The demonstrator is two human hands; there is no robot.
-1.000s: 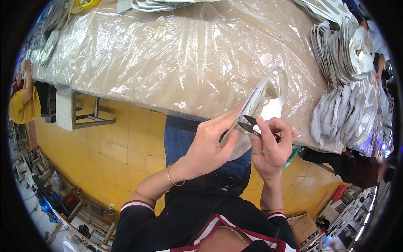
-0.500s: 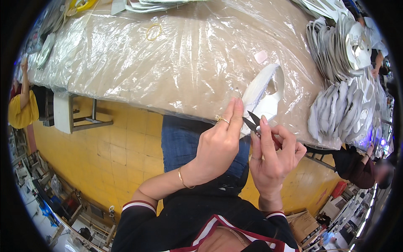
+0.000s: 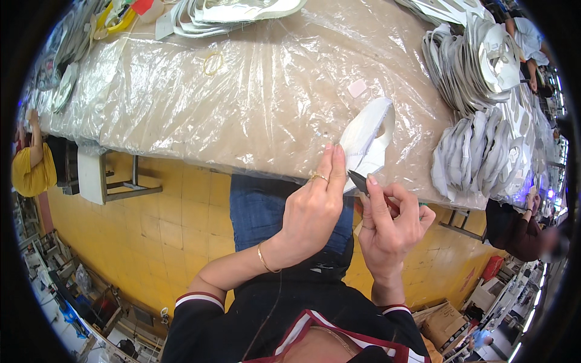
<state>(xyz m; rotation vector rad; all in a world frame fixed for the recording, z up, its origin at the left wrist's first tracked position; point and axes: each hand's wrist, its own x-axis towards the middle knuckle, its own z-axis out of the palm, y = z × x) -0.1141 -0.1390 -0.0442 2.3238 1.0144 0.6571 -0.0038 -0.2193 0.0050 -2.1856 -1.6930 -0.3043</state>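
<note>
A white shoe upper [image 3: 364,130], curved and with an opening in it, lies at the table's near edge. My left hand [image 3: 315,206] grips its near end, two fingers stretched along the top and the thumb hidden. Dark-bladed thread snips [image 3: 358,181] with a bit of red at the grip are held in my right hand [image 3: 392,227]. Their blades are together, and the tip meets the upper's edge right beside my left fingertips. Any thread there is too fine to make out.
The table [image 3: 260,103] is covered with clear plastic. Stacks of white and grey uppers [image 3: 472,63] stand at the right, with another stack [image 3: 236,12] at the far edge. A pink piece [image 3: 357,88] and a rubber band [image 3: 213,63] lie nearby. Other people work at both sides.
The snips' blades, spread apart before, have come together at the upper's edge. Both hands and the upper keep nearly the same place; the view has shifted slightly.
</note>
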